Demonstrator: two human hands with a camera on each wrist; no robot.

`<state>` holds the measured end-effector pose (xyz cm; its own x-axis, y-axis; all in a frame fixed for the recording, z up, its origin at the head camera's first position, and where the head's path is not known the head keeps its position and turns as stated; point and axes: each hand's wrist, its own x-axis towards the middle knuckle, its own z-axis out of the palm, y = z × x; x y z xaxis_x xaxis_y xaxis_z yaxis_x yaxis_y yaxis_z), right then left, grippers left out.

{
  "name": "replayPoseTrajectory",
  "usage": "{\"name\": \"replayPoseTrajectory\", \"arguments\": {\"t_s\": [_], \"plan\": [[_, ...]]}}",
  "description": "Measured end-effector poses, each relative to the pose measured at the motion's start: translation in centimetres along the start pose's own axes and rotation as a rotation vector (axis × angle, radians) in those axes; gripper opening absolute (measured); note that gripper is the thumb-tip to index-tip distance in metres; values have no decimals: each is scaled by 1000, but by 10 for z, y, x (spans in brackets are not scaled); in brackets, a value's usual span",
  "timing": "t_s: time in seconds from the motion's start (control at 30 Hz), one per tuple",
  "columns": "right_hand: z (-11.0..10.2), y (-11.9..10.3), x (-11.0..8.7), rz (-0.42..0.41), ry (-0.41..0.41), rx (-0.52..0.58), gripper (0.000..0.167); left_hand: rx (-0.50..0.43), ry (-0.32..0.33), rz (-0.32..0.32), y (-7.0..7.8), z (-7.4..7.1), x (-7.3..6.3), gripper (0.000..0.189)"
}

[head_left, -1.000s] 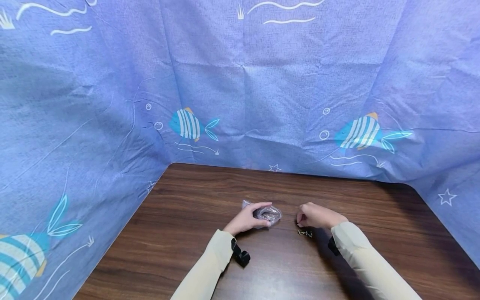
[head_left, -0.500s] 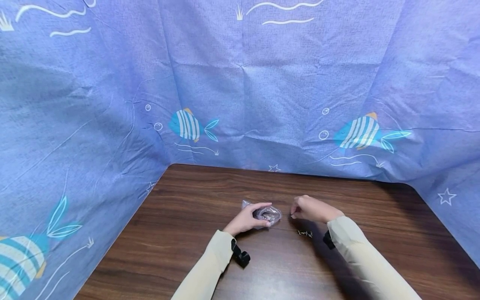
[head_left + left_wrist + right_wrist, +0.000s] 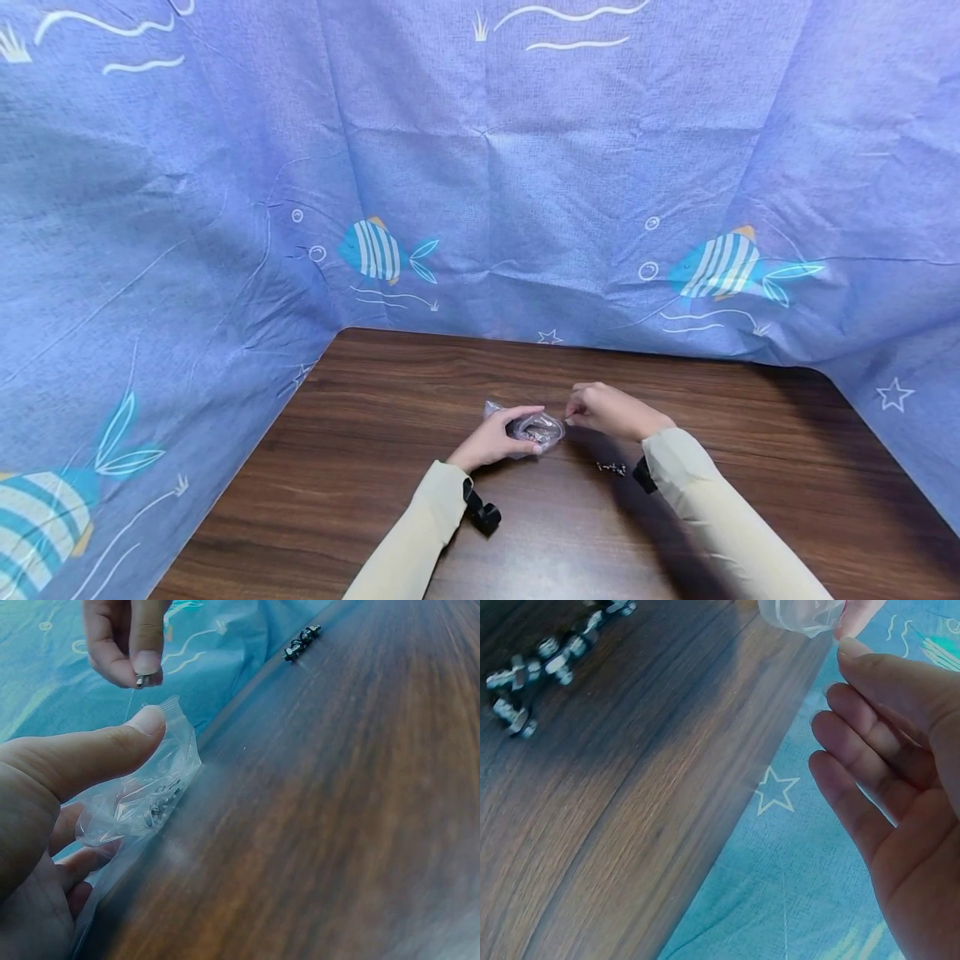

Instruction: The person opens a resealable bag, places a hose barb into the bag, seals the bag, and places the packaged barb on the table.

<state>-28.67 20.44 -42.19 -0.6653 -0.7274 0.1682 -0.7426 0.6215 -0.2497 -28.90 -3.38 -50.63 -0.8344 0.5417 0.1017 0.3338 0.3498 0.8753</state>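
My left hand [image 3: 491, 437] holds a clear plastic bag [image 3: 553, 429] on the table, thumb and fingers spread around its open mouth. Several small metal pieces [image 3: 161, 802] show through the film in the left wrist view. Just right of the bag's mouth is my right hand [image 3: 611, 412], pinching a small metal screw [image 3: 140, 680] between thumb and index finger. Seen from the right wrist, its other fingers [image 3: 847, 795] are loosely bent, and the screw is hidden. Nearer the person lies a small pile of metal screws [image 3: 559, 664], below the right hand.
The brown wood-grain table [image 3: 375, 375] has its far edge against a blue fish-print cloth [image 3: 555, 192], which also hangs along the left and right. Black wrist cameras [image 3: 483, 515] sit under both wrists.
My right hand has moved left and away from the person, from the screw pile to the bag's mouth, with the screw pinched. The left hand and bag stay in place.
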Motion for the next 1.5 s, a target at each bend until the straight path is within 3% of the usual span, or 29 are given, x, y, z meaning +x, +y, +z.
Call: {"name": "replayPoseTrajectory", "arguments": {"t_s": [0.3,0.73,0.93,1.2,1.5], "plan": [[0,-4,8,-17,25,-29,5,1,-11,-14,-1,-1,1,61],[6,-7,16,-42,15,-4,5,33,-4,40,-5,-1,2,61],[7,-8,16,-38,8,-2,4,-4,-12,-14,-1,-1,1,61],[8,-7,17,-46,2,15,5,-6,-9,-33,-2,-1,1,60],[0,-6,10,-3,-41,75,9,-3,-10,-5,-3,-1,2,61]]}}
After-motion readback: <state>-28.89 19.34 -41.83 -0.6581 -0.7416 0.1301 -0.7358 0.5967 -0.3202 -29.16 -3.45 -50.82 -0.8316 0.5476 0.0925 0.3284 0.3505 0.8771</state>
